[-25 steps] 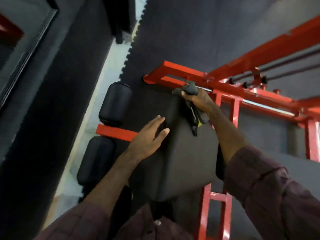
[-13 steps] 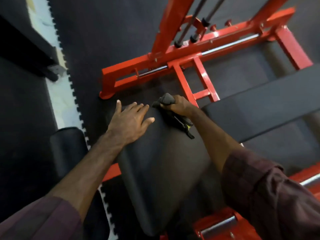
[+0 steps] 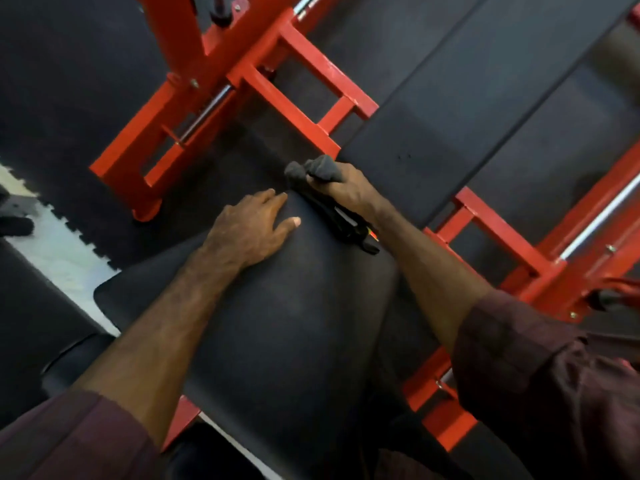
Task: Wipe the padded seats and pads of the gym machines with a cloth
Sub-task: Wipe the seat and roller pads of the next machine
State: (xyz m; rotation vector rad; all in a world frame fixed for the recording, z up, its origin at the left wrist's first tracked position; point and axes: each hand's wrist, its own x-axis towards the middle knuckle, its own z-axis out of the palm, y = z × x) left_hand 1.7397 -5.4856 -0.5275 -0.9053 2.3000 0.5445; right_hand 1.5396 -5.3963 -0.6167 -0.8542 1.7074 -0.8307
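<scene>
Dark cloth is bunched in the right hand, fingers clenched round it at the far edge of the seat pad, likely mid-wipe. The left hand lies flat, fingers straight, just beside it on the pad, probably bracing. Red frame lies beyond.

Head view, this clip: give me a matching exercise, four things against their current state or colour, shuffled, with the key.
Things:
1. left hand
2. right hand
3. cloth
4. frame

States:
A. painted red
B. bunched up dark at the seat's far edge
C. lying flat on the seat, fingers straight
D. gripping the cloth

Pairs: 1-C, 2-D, 3-B, 4-A
</scene>
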